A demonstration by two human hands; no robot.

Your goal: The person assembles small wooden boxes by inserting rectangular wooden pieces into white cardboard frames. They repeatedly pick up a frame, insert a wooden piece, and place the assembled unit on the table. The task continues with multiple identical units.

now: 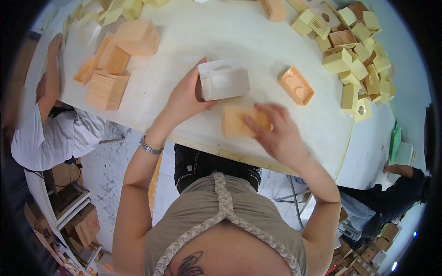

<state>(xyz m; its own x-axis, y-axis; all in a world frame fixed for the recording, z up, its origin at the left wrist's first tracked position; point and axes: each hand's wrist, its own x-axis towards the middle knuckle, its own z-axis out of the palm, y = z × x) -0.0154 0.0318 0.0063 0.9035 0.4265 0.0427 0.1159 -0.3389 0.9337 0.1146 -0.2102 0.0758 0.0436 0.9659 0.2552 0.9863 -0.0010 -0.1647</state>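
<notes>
Left hand (pixel 184 99) had its grip clamped on a white-grey cardboard box (pixel 224 79), matte, rectangular, cut-out tab slot on top, held just above the pale wood-grain tabletop (pixel 202 27) near its front edge. Right hand (pixel 276 131) lay flat, fingers spread, pressing an orange moulded tray (pixel 235 120), soft-cornered and blurred, at 5 o'clock from the box, just beside it. Second orange tray (pixel 296 85) with round recesses sat at 3 o'clock, apart. Heap of small yellow and orange folded boxes (pixel 357 50) at 2 o'clock. Ribbed orange flat stacks (pixel 107 89) at 9 o'clock. Another person's sleeve (pixel 50 138) at far left.
</notes>
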